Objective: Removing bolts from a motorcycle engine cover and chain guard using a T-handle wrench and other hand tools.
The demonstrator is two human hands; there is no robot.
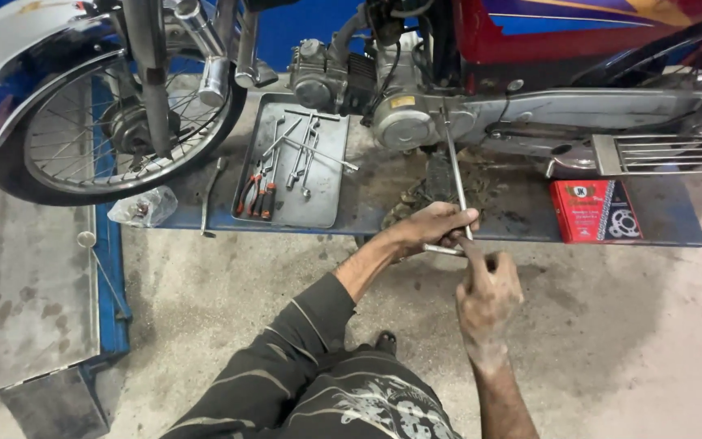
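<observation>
Both hands grip a long T-handle wrench [455, 175] set against the engine [404, 122]. Left hand [432, 228] closed around the shaft; right hand [487, 297] closed on the crossbar, mid-turn; steady alignment seems needed

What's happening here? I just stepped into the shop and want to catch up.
A person crouches beside a motorcycle on a blue lift platform. Both hands grip a long T-handle wrench whose far end reaches the engine cover: the left hand and the right hand both hold its handle end. A metal tray of tools and a red box lie on the platform.
</observation>
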